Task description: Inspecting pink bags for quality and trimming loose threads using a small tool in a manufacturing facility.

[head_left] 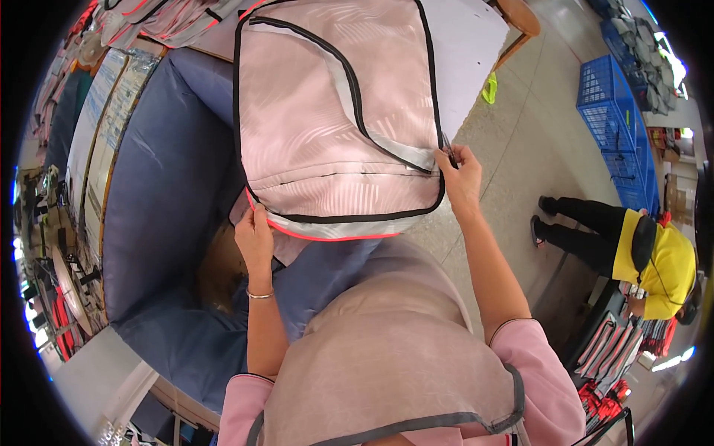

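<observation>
One hand, the left hand [255,239], pinches the near edge of a pink cloth piece [294,104] just past both hands. The right hand [464,178] grips a small dark thing [451,155] by its side.

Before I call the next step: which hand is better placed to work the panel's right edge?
Likely the right hand: it is at that edge of the pink panel, seemingly holding a small dark object. The left hand grips the panel's lower-left corner, so it seems better suited to steadying.
</observation>
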Demonstrator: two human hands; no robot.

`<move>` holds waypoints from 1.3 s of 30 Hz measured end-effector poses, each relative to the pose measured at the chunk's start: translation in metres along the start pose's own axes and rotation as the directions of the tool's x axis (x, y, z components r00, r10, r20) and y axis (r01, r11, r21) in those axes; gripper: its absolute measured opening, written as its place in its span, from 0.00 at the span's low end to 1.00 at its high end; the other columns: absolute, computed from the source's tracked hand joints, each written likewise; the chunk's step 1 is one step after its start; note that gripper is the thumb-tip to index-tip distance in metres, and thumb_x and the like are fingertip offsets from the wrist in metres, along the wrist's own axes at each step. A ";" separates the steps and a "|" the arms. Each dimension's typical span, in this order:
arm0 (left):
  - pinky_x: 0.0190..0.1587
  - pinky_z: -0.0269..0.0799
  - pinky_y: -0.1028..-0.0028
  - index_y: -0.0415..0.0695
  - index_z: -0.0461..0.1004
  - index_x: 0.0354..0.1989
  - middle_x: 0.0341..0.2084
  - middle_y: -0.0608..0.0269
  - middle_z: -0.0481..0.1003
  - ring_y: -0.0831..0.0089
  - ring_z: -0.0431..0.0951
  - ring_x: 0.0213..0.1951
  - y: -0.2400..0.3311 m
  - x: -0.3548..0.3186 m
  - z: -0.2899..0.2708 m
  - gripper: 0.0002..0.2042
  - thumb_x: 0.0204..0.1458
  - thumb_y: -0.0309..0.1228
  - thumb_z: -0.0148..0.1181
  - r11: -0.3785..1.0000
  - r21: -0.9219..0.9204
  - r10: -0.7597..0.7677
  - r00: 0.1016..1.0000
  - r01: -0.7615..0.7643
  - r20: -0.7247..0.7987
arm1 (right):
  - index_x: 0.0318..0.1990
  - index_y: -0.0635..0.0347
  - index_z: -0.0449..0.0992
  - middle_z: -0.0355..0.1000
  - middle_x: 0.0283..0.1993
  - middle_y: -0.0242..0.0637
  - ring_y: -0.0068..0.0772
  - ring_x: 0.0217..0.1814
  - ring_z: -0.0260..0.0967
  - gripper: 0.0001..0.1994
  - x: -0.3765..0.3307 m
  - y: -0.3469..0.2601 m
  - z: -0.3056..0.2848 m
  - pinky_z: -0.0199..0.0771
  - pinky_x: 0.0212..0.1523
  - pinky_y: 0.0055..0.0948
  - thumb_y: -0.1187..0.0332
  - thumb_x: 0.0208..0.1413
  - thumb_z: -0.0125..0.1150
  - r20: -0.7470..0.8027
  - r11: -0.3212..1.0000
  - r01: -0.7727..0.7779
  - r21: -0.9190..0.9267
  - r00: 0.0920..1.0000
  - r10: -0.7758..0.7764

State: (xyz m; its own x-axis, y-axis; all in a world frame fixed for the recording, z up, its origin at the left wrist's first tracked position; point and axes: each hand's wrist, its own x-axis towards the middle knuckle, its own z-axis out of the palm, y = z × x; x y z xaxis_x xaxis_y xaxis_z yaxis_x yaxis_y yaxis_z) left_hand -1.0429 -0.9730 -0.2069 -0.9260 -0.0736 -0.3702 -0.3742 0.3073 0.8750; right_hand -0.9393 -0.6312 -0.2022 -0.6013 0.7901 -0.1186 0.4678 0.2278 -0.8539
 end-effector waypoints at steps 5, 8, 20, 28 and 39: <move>0.30 0.76 0.76 0.34 0.75 0.37 0.26 0.63 0.74 0.76 0.77 0.28 0.007 0.005 -0.003 0.16 0.57 0.38 0.51 0.960 0.275 -0.074 0.995 0.052 0.072 | 0.35 0.65 0.76 0.71 0.25 0.36 0.24 0.28 0.64 0.17 0.013 0.030 0.008 0.65 0.32 0.28 0.58 0.46 0.65 -0.013 0.994 -0.104 -0.042 0.995 0.103; 0.38 0.77 0.71 0.34 0.72 0.45 0.34 0.60 0.76 0.73 0.78 0.35 -0.017 0.014 -0.010 0.16 0.59 0.35 0.47 0.949 -0.263 -0.131 0.976 0.175 0.176 | 0.35 0.67 0.77 0.71 0.23 0.36 0.26 0.25 0.64 0.18 0.015 0.030 0.014 0.65 0.29 0.30 0.59 0.46 0.65 0.127 0.982 -0.187 -0.004 0.974 0.186; 0.60 0.59 0.63 0.39 0.64 0.56 0.56 0.58 0.67 0.65 0.66 0.57 0.037 0.043 -0.012 0.22 0.61 0.43 0.43 0.376 -0.914 -0.140 0.984 0.154 0.108 | 0.29 0.65 0.73 0.62 0.19 0.25 0.18 0.23 0.56 0.14 -0.034 -0.003 0.023 0.59 0.26 0.21 0.62 0.49 0.65 0.170 0.975 -0.220 0.042 0.963 0.210; 0.50 0.66 0.65 0.50 0.52 0.62 0.53 0.67 0.63 0.70 0.67 0.51 -0.026 -0.039 0.019 0.28 0.56 0.43 0.55 0.763 -0.587 -0.259 0.960 0.270 0.105 | 0.38 0.57 0.74 0.69 0.35 0.36 0.35 0.34 0.70 0.15 -0.047 -0.053 0.033 0.70 0.32 0.32 0.61 0.45 0.66 0.213 0.841 0.463 -0.282 0.884 -0.415; 0.48 0.71 0.69 0.44 0.55 0.57 0.49 0.59 0.67 0.69 0.70 0.49 -0.020 -0.069 0.053 0.25 0.52 0.19 0.55 0.670 -0.661 -0.076 0.917 0.338 0.391 | 0.26 0.66 0.73 0.64 0.17 0.31 0.23 0.20 0.58 0.11 0.015 -0.045 0.025 0.58 0.21 0.29 0.66 0.54 0.57 0.373 0.995 0.094 0.015 0.923 -0.093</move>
State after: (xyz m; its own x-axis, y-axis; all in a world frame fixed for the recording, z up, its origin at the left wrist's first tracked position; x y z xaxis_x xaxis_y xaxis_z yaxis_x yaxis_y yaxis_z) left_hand -0.9688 -0.9239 -0.2153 -0.8015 0.2805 -0.5281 -0.5960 -0.4466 0.6673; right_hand -0.9852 -0.6439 -0.1781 -0.8404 0.4956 -0.2193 0.3994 0.2929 -0.8687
